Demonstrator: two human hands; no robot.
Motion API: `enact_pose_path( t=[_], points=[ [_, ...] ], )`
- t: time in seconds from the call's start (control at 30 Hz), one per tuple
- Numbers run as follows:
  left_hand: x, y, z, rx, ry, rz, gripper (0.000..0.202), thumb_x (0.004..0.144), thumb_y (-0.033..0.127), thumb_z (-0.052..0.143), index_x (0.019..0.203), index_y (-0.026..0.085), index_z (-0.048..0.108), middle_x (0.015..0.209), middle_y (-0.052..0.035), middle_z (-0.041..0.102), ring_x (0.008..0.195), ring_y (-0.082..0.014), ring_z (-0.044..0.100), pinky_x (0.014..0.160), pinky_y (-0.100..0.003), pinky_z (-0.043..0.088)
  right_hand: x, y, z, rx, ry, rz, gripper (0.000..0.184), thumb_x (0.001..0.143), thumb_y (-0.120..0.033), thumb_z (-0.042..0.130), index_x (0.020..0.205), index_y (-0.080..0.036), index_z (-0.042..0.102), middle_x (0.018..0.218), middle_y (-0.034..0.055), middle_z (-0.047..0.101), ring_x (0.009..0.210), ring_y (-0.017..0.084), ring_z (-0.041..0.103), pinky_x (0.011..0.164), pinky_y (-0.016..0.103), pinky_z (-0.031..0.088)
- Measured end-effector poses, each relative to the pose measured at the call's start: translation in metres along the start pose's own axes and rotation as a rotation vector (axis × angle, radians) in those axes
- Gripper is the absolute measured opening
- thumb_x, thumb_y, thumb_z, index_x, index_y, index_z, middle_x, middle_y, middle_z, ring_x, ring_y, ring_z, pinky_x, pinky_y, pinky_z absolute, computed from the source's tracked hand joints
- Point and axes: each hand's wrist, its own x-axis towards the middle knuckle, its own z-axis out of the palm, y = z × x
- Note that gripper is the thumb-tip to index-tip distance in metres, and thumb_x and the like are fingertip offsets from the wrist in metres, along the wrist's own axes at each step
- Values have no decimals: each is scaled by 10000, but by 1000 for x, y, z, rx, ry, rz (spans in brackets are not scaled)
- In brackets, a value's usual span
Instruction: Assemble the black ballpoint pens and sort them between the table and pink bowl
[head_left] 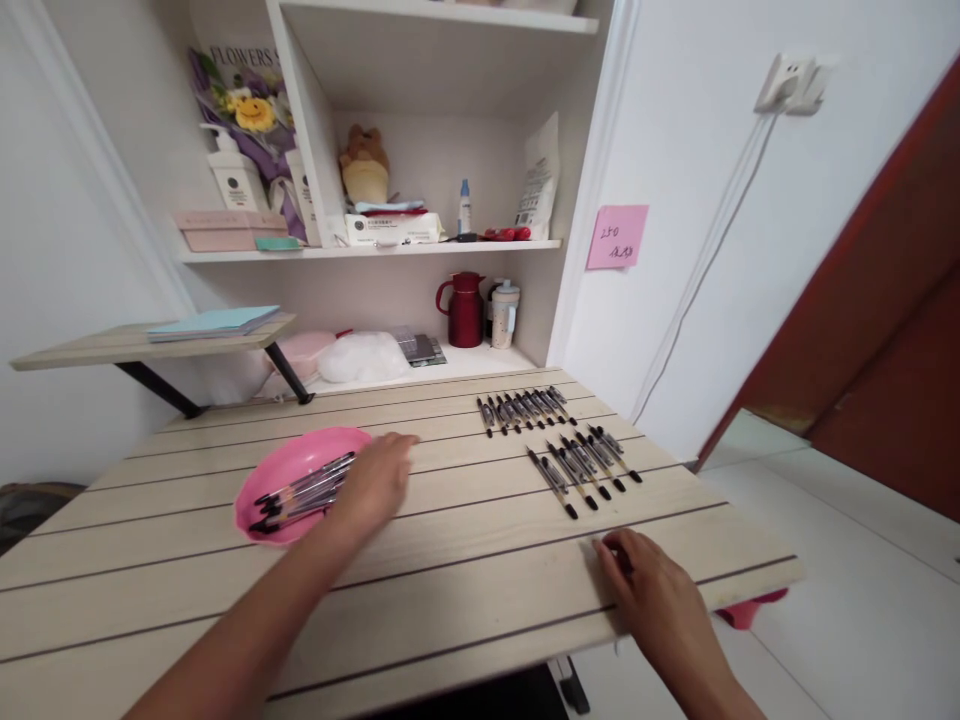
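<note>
My left hand point(375, 485) reaches across the wooden table point(465, 590) to the right rim of a pink bowl point(281, 465). Several black pens point(304, 492) lie in the bowl. The hand's fingers are stretched forward over the pen tips and hold nothing that I can see. My right hand point(652, 590) rests near the table's front right edge, fingers curled down onto the wood. I cannot see anything in it. Beyond it lie two rows of black pens: a near row point(583, 465) and a far row point(525, 408).
A shelf unit at the back holds a red jug point(463, 310), a white cup point(505, 314), a plastic bag point(364, 357), a soft toy and bottles. A small raised shelf point(142, 345) with blue books stands at left. A pink note point(616, 237) hangs on the right wall.
</note>
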Motion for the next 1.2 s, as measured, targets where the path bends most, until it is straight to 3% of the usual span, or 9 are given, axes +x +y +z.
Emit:
enact_pose_path(
  t=[0.1, 0.23, 0.53, 0.63, 0.73, 0.83, 0.9, 1.03, 1.2],
  points=[
    [-5, -46, -28, 400, -146, -243, 333, 761, 180, 426, 1065, 139, 557, 1063, -157, 574, 981, -265, 515, 810, -375, 372, -5, 4, 9, 10, 81, -61, 267, 845, -392, 369, 799, -206, 556, 758, 40, 624, 651, 154, 594, 548, 248, 396],
    [-19, -75, -32, 474, -275, -394, 256, 736, 197, 460, 920, 104, 611, 945, -175, 604, 822, -259, 566, 667, -324, 390, -5, 6, 16, -9, 139, -139, 290, 852, -391, 362, 794, -201, 573, 746, 41, 625, 633, 141, 593, 523, 229, 402],
    [-23, -56, -48, 341, -159, -402, 169, 726, 169, 453, 755, 136, 616, 826, -142, 623, 764, -241, 566, 635, -304, 353, -8, 11, 15, -20, 112, -183, 317, 856, -394, 332, 811, -205, 583, 791, 49, 637, 723, 157, 611, 603, 238, 439],
    [-23, -38, -53, 241, -70, -408, 236, 794, 216, 376, 834, 134, 593, 826, -126, 617, 741, -209, 555, 619, -286, 353, -7, 6, 11, 76, 70, -113, 298, 827, -428, 380, 798, -216, 587, 792, 46, 647, 725, 171, 617, 633, 254, 448],
    [-26, -4, -38, -5, -48, -338, 313, 855, 312, 275, 968, 198, 544, 817, -31, 601, 631, -106, 519, 555, -209, 349, 6, -24, 3, 297, -37, 3, 285, 795, -458, 431, 763, -228, 597, 778, 43, 659, 707, 185, 620, 616, 262, 449],
    [-27, 37, -1, -961, -250, -383, 335, 811, 408, 359, 1007, 176, 499, 581, 43, 482, 361, -41, 285, 394, -182, 218, 32, -79, -1, 713, -193, 111, 333, 791, -493, 428, 838, -207, 591, 803, 67, 666, 771, 201, 620, 651, 272, 467],
    [-26, 58, 26, -1276, -318, -411, 299, 785, 405, 405, 961, 178, 489, 521, 74, 417, 324, -25, 205, 365, -175, 156, 52, -117, 4, 1043, -242, 196, 399, 778, -524, 428, 953, -190, 560, 848, 76, 667, 730, 186, 622, 597, 267, 483],
    [-23, 72, 64, -1447, -247, -585, 254, 756, 385, 467, 920, 191, 473, 473, 93, 368, 308, -15, 191, 356, -162, 103, 84, -160, 34, 1368, -351, 486, 403, 729, -524, 497, 930, -175, 516, 650, 4, 632, 315, 82, 450, 249, 190, 289],
    [-23, 58, 76, -1566, -272, -693, 311, 717, 402, 534, 942, 211, 435, 466, 96, 408, 304, 2, 155, 374, -149, 77, 90, -159, 62, 1513, -522, 597, 342, 703, -487, 552, 818, -172, 483, 524, -48, 563, 206, 56, 339, 182, 174, 185]
  ],
)
